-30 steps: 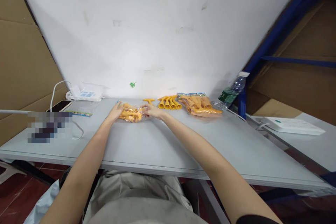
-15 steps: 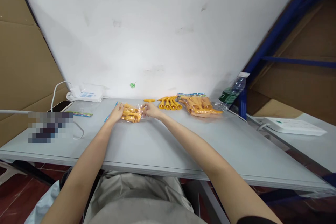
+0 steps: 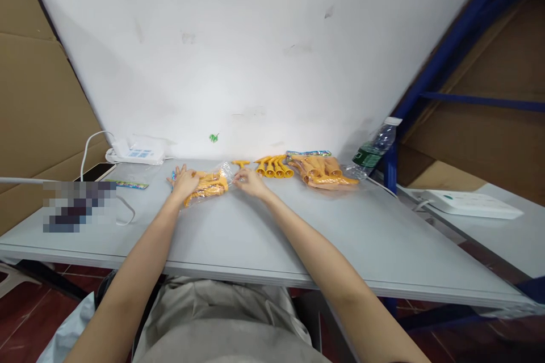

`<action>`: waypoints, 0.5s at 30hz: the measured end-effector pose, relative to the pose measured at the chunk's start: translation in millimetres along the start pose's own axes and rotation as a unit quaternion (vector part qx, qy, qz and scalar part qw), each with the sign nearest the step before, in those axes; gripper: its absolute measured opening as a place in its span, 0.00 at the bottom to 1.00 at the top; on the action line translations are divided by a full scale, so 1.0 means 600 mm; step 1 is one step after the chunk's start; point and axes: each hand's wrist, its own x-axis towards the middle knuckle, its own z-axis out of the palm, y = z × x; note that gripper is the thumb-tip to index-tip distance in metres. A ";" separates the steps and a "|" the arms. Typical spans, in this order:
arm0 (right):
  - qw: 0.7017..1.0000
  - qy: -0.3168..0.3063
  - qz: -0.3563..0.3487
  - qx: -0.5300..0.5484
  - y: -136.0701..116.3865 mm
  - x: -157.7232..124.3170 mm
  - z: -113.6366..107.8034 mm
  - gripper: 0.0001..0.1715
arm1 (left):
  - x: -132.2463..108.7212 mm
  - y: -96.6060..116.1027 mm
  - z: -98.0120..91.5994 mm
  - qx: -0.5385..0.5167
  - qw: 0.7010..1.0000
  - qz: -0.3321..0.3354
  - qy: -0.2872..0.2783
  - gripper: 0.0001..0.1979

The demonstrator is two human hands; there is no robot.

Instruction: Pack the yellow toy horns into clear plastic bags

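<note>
A clear plastic bag (image 3: 225,171) of yellow-orange plastic pieces (image 3: 208,186) lies on the table in front of me. My left hand (image 3: 186,182) rests on its left end with the fingers spread, partly covering a colourful header strip. At the bag's right end, my right hand (image 3: 250,181) has thumb and fingers pinched together at the edge of the film. A single T-shaped yellow piece (image 3: 241,163) lies just behind that hand. Several yellow horn-shaped pieces (image 3: 275,167) stand in a row to its right, flared ends toward me.
A filled bag of orange pieces (image 3: 326,171) and a tilted plastic bottle (image 3: 377,144) are at the right. On the left are a phone (image 3: 99,172), a white power strip (image 3: 140,156), cables and a flat bag with a coloured strip (image 3: 128,184). A white wall backs the table.
My left hand has gone from gripping the bag's left end to lying spread on it. The bag has turned slightly, and my right hand has drawn a little right, off the orange pieces.
</note>
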 end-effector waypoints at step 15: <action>0.963 0.037 0.251 0.090 0.000 -0.014 -0.011 0.18 | -0.025 0.024 -0.038 0.064 0.997 0.031 0.011 0.13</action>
